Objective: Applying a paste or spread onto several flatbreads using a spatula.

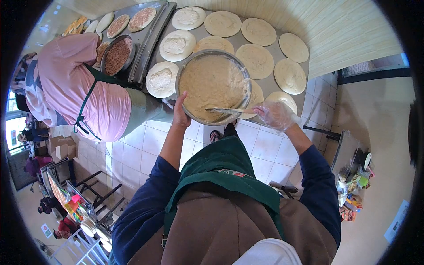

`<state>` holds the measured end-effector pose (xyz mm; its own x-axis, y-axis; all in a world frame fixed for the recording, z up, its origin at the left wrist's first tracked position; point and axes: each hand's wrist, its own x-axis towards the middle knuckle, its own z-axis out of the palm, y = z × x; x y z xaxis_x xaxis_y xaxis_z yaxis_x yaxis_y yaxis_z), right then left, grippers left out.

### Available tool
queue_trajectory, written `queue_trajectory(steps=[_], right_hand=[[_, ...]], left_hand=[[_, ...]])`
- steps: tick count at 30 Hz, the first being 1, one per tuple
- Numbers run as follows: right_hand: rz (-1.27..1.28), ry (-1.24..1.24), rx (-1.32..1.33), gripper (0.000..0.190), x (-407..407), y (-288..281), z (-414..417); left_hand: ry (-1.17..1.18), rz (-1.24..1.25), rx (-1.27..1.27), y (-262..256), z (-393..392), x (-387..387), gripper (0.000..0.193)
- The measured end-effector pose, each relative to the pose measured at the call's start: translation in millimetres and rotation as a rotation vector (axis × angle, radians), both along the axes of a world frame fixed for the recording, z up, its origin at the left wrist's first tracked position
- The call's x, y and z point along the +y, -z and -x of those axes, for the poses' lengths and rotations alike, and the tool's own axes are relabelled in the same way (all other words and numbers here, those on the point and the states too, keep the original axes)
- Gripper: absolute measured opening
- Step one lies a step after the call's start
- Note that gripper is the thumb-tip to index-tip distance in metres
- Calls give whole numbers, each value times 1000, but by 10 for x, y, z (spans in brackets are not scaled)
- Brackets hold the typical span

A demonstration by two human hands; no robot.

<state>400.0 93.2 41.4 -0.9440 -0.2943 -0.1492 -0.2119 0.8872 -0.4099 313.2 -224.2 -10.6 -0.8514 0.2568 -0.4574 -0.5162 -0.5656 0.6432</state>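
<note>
My left hand grips the near left rim of a round metal bowl, bare fingers against its side. Inside lies a thick beige paste, smeared up the right wall. In a clear plastic glove, my right hand holds the handle of a spoon or spatula; its blade end rests in the paste. The bowl is above the near edge of a metal table and hides part of it. Flat dough rounds cover the table, several spread with beige paste. Three at the left bear a whiter mound.
At left, a person in a pink top leans over a second metal table holding topped dough rounds and a bowl of reddish-brown filling. A side table with packages stands at right. Metal-legged furniture is lower left.
</note>
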Motion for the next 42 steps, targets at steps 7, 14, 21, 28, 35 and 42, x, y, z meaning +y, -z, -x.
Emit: queue_trajectory(steps=[7, 14, 21, 28, 35, 42], right_hand=[[559, 38, -354, 45, -45, 657, -56], [1167, 377, -1120, 42, -254, 320, -252], [630, 572, -174, 43, 53, 294, -496], [-153, 667, -1, 28, 11, 824, -568], [-28, 687, 107, 34, 111, 927, -646], [1138, 858, -788, 38, 470, 18, -376]], left_hand=[[-13, -19, -4, -58, 47, 119, 57], [-14, 53, -16, 101, -1, 91, 58], [-161, 113, -30, 64, -177, -418, 63], [-254, 151, -27, 87, -291, -681, 63], [-259, 120, -48, 67, -354, -612, 63], [-175, 54, -21, 144, -247, -361, 63]])
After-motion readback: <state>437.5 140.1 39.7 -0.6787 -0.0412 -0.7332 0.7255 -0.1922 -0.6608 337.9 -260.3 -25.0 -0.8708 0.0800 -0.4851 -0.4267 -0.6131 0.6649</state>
